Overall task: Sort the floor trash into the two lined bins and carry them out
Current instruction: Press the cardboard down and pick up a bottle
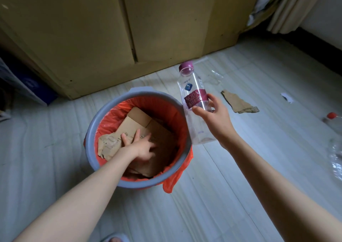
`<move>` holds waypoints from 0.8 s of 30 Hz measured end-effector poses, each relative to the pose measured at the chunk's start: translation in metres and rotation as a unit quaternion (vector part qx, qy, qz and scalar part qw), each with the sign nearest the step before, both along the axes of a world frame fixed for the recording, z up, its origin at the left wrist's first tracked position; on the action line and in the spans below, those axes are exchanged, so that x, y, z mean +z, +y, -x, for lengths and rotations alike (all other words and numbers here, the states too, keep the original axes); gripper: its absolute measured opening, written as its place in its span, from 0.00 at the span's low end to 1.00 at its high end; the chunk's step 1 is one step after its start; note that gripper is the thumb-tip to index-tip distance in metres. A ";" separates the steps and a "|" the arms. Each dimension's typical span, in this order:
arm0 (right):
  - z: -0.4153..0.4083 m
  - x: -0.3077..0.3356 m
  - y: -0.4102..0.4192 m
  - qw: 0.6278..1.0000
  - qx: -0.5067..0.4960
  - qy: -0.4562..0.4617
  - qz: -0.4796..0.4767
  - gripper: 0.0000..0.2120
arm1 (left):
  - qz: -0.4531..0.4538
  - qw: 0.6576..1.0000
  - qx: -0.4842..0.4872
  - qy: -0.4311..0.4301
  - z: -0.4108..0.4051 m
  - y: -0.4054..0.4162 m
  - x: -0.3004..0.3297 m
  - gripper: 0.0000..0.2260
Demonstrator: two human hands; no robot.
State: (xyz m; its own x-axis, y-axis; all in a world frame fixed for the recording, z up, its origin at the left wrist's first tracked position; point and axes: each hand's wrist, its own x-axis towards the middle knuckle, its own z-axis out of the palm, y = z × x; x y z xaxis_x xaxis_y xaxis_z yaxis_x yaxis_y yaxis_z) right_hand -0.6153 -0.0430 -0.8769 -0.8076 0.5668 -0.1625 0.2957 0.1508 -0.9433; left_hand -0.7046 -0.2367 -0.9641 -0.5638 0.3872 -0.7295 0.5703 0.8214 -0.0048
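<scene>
A grey bin (103,116) lined with an orange bag stands on the floor in the middle. Inside lie pieces of brown cardboard (135,125). My left hand (137,145) reaches into the bin and presses flat on the cardboard with spread fingers. Just right of the bin, my right hand (212,116) grips a clear plastic bottle (192,88) with a purple cap and a maroon label, held upright above the floor.
A torn cardboard scrap (238,103), a white paper bit (286,97), a red-capped bottle (333,119) and clear crumpled plastic (335,158) lie on the pale floor at right. A yellow-brown cabinet (111,29) stands behind the bin. A curtain (292,7) hangs at top right.
</scene>
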 end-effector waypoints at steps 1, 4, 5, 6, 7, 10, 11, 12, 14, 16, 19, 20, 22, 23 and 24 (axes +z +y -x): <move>-0.002 0.002 0.002 1.000 0.000 -0.004 0.003 0.29 | -0.056 0.997 0.048 -0.001 0.005 0.003 0.008 0.19; -0.011 0.011 0.014 1.000 -0.018 -0.007 0.019 0.32 | -0.286 0.935 0.182 0.106 0.011 0.019 0.038 0.14; -0.015 0.014 0.020 0.999 -0.027 -0.003 0.020 0.29 | -0.332 0.911 0.188 0.156 0.010 0.027 0.051 0.13; -0.020 0.016 0.027 0.999 -0.035 0.003 0.021 0.25 | -0.369 0.892 0.177 0.195 0.007 0.037 0.064 0.13; -0.026 0.016 0.034 0.999 -0.045 0.009 0.022 0.21 | -0.407 0.872 0.157 0.223 0.001 0.048 0.078 0.13; -0.043 0.007 0.054 0.998 -0.057 -0.002 0.011 0.21 | -0.490 0.828 0.104 0.253 -0.018 0.091 0.102 0.13; -0.047 0.002 0.061 0.998 -0.061 -0.015 -0.003 0.22 | -0.497 0.825 0.089 0.254 -0.024 0.104 0.104 0.14; -0.052 -0.005 0.069 0.997 -0.073 -0.033 -0.021 0.23 | -0.497 0.827 0.076 0.252 -0.033 0.119 0.104 0.14; -0.062 -0.021 0.090 0.990 -0.112 -0.068 -0.057 0.23 | -0.473 0.846 0.045 0.243 -0.049 0.147 0.096 0.15; -0.071 -0.043 0.114 0.980 -0.142 -0.111 -0.089 0.21 | -0.427 0.876 0.008 0.225 -0.062 0.171 0.079 0.15; -0.088 -0.087 0.152 0.958 -0.159 -0.192 -0.139 0.20 | -0.347 0.920 -0.038 0.179 -0.078 0.207 0.040 0.16; -0.093 -0.102 0.162 0.951 -0.155 -0.220 -0.155 0.20 | -0.318 0.934 -0.045 0.158 -0.081 0.218 0.027 0.17; -0.101 -0.131 0.183 0.937 -0.148 -0.267 -0.172 0.21 | -0.264 0.955 -0.055 0.123 -0.082 0.240 -0.001 0.18; -0.102 -0.141 0.191 0.932 -0.143 -0.282 -0.178 0.22 | -0.241 0.963 -0.057 0.107 -0.080 0.248 -0.012 0.19; -0.102 -0.151 0.201 0.927 -0.139 -0.295 -0.184 0.23 | -0.220 0.969 -0.061 0.091 -0.077 0.256 -0.024 0.20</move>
State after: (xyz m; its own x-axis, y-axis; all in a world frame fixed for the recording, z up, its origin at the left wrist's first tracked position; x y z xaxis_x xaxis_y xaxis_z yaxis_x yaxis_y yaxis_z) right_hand -0.5130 0.1576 -1.0283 -0.4548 0.8442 -0.2839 0.8194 0.2717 -0.5047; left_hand -0.6278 0.0197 -0.9878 -0.5991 0.7092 -0.3716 0.6853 0.6942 0.2201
